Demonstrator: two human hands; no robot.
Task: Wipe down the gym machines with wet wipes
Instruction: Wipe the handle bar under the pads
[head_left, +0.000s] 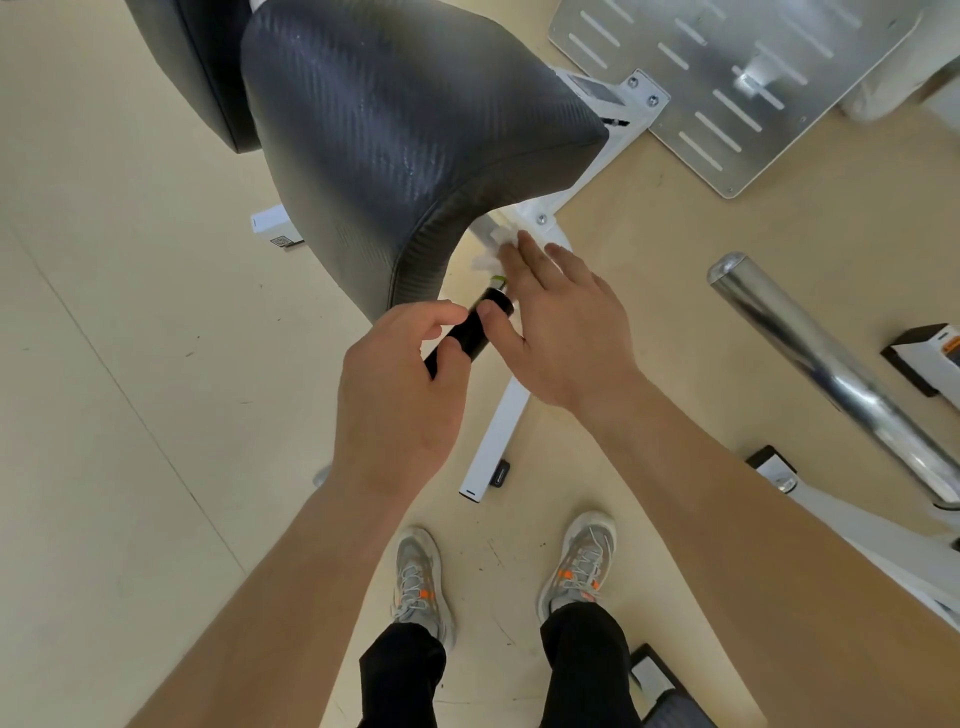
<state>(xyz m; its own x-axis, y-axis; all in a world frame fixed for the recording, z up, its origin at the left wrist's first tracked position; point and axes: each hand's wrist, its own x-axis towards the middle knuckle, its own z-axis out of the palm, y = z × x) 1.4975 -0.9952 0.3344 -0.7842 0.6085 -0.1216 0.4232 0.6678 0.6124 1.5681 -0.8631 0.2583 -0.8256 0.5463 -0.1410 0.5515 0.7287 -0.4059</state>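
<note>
A black textured seat pad (415, 130) on a white frame (498, 431) fills the upper middle. Just below the pad's front edge, my left hand (395, 384) grips a short black cylindrical handle (480, 325) with a green tip, fingers curled round it. My right hand (561, 327) lies beside it with straight fingers. Its thumb touches the handle. A crumpled white wet wipe (493, 247) shows from under its fingertips, over the white frame below the seat.
A slotted metal footplate (727, 78) lies at the upper right. A chrome bar (831, 374) runs along the right side over more white frame parts. My two grey shoes (421, 582) stand on the beige floor (130, 364).
</note>
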